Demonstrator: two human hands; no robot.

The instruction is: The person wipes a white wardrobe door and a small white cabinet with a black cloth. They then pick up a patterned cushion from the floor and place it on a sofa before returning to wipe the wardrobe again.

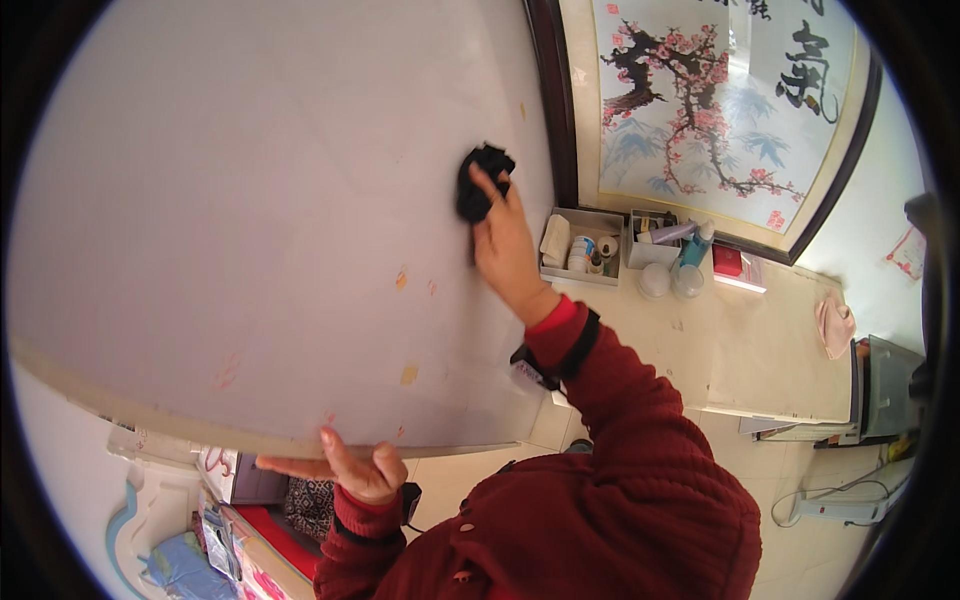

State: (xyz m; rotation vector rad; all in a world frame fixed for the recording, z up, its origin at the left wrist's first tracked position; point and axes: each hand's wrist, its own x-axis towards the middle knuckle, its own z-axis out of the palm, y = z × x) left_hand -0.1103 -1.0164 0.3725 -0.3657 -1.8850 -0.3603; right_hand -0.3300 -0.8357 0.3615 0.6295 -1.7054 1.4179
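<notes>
right hand [505, 245] fingers curled, pressing black cloth [482, 180] to white panel [250, 200]; left hand [350, 465] grips bottom edge, loosely. risk: panel tips if hold slips.

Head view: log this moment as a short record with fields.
surface: large pale board, tilted, with small orange and pink marks
right hand: right hand presses a black cloth against the board near its right edge
left hand: left hand grips the board's lower edge, with nothing else in it
clothing: red knit sleeves
behind: framed blossom painting above a counter with small boxes of bottles and a pink cloth
</notes>
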